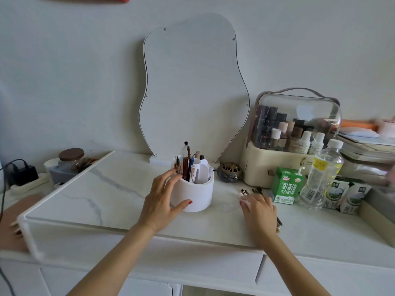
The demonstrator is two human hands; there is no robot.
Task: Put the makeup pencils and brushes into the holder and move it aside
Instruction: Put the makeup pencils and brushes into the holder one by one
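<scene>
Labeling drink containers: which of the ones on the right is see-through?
The clear plastic bottle with the white cap, standing between the green carton and the two white-and-green cartons. The cartons are all opaque.

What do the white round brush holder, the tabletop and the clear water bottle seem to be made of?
The white round brush holder: probably matte plastic, judging by its even, dull surface. The tabletop: marble or a marble-look slab, white with grey veins and a soft sheen. The clear water bottle: thin transparent plastic, ribbed, with a white cap.
</scene>
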